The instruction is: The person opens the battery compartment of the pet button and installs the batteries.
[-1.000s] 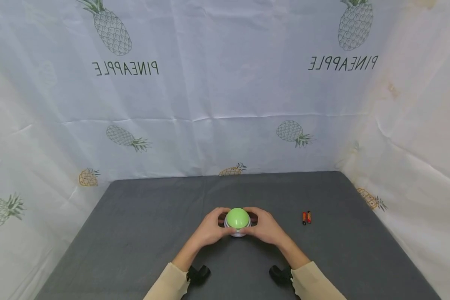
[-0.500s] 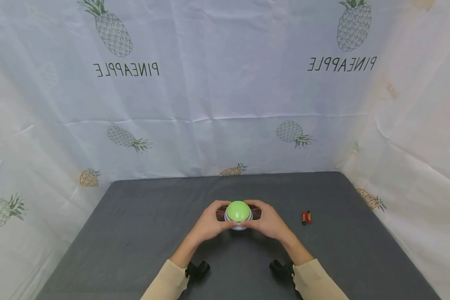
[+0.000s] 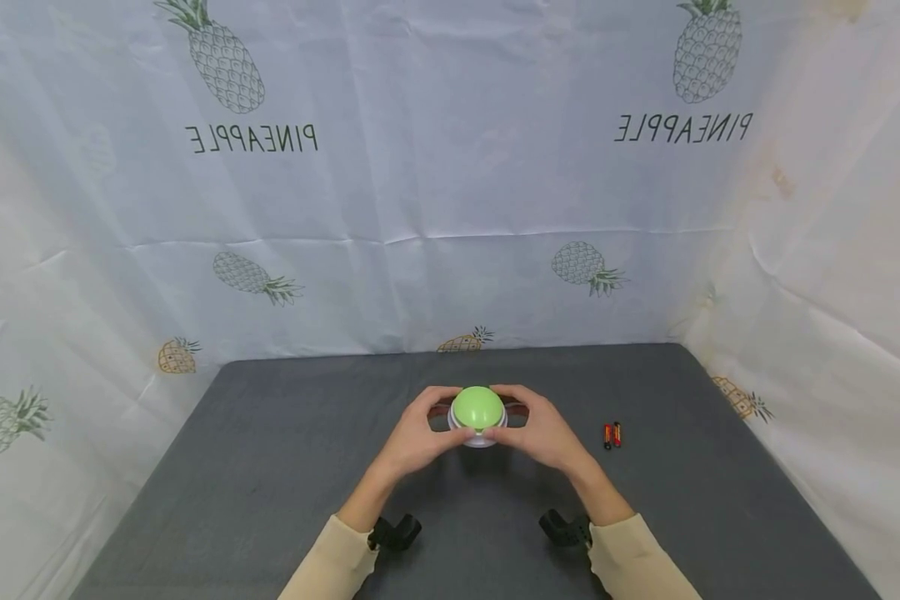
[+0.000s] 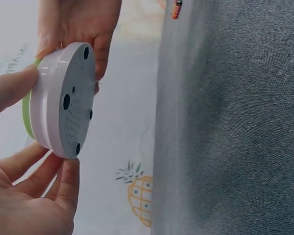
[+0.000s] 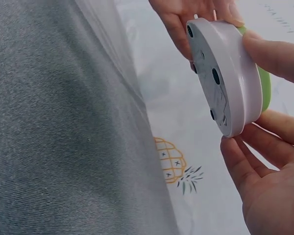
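Note:
A round push button with a green dome and white base is held up off the table between both hands. My left hand grips its left side, thumb at the near edge and fingers round the far side. On the opposite side my right hand grips it the same way. The left wrist view shows the button's flat underside, with dark round feet and a patch of small holes. In the right wrist view the white base is seen edge-on, tilted, with fingertips at its lower rim.
Two small red and black batteries lie side by side on the dark grey tabletop, to the right of the hands. A pale pineapple-print cloth hangs behind the table and along its sides.
Both hands have lifted the push button, and it has moved upward in the head view. It looks slightly larger now. The batteries have stayed in place.

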Motion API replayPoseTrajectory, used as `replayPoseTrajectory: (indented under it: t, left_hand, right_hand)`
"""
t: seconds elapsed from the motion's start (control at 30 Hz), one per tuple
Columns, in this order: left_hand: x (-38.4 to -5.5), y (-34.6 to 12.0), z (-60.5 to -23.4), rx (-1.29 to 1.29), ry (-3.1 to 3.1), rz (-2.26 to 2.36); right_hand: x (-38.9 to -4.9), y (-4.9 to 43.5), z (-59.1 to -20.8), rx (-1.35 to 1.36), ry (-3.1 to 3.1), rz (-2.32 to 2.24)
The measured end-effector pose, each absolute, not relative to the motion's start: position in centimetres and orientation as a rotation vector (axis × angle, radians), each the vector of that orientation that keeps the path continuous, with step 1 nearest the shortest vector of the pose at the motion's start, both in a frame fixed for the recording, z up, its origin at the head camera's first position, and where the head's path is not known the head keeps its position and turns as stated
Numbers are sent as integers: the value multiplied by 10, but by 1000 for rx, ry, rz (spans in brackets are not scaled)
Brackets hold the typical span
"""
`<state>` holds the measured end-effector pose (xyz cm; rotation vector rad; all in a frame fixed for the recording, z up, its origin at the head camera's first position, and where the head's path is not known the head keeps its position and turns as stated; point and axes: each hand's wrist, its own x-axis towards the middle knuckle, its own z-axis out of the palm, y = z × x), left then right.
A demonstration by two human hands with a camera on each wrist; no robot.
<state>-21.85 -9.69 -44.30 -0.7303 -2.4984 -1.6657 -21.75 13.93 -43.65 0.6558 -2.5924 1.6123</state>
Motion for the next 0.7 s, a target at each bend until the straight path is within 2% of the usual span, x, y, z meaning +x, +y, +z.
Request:
replayPoseTrajectory:
  t: [0.7]
  left_hand:
    - [-217, -103, -439, -941, -2436, -1683]
  right_hand:
    - [-218, 151, -430, 595, -2570, 1910]
